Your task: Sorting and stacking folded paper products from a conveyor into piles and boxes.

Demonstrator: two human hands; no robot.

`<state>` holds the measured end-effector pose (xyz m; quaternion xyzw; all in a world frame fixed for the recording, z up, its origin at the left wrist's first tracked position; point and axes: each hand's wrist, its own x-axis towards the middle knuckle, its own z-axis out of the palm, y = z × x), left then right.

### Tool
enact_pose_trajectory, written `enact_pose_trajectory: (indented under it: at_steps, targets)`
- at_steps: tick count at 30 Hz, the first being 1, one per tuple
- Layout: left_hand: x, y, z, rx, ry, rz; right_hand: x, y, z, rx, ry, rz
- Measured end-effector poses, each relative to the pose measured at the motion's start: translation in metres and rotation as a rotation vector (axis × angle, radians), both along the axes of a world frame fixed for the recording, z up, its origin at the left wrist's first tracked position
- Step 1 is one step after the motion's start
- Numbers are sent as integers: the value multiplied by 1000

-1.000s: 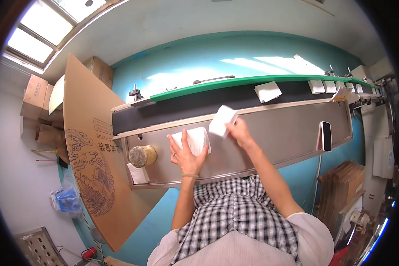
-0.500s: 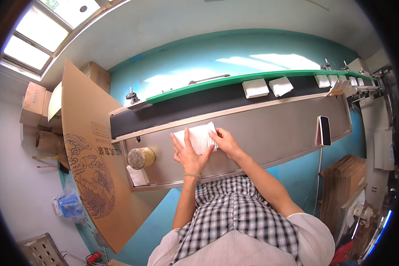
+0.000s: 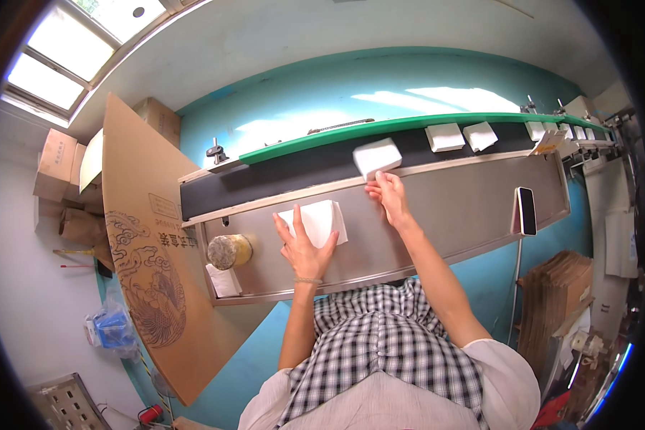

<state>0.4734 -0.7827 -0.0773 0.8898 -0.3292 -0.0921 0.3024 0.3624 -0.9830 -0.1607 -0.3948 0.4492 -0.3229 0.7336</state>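
A white stack of folded paper tissues [image 3: 321, 219] rests on the metal tray [image 3: 423, 215] in front of me. My left hand [image 3: 307, 251] spans its near side and steadies it, thumb at the right and fingers spread toward the left. Beyond it, a smaller bundle of white tissues [image 3: 378, 158] lies slanted on the black conveyor belt [image 3: 287, 172], its near edge over the belt's rim. My right hand [image 3: 389, 197] is at that near edge, index fingertip against it. Its thumb stays below the bundle, and the fingers do not close around it.
More tissue bundles [image 3: 444, 137] sit farther right on the belt, beside a green guide rail [image 3: 322, 136]. A round jar-like object [image 3: 229, 251] and a small tissue pile [image 3: 223, 281] occupy the tray's left end. A phone [image 3: 526, 211] stands at right. A large cardboard sheet [image 3: 147, 251] rises at left.
My right hand has moved from the tissue stack up and right to the belt, where another bundle now lies. The belt's bundles have shifted right. My left hand stays at the stack.
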Motion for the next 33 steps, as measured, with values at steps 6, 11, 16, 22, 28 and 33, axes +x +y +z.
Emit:
enact_pose_trajectory:
  at_steps: [6,11,16,22,28,33]
  targets:
    - [2,-4,-25,-234,2,-76,13,74,25,-555,401,440]
    - [-7,-8,-11,-120,11,-86,9,73,5,81,10,316]
    - [-3,-2,-16,-25,13,-55,-3,44,-7,-387,280,527]
    - [1,-6,-15,-141,10,-87,10,4,9,-87,82,21]
    - [-3,-9,-17,-369,331,-51,15,82,26,-543,300,266]
    - [-1,-7,-19,-269,76,-150,10,77,21,36,9,327]
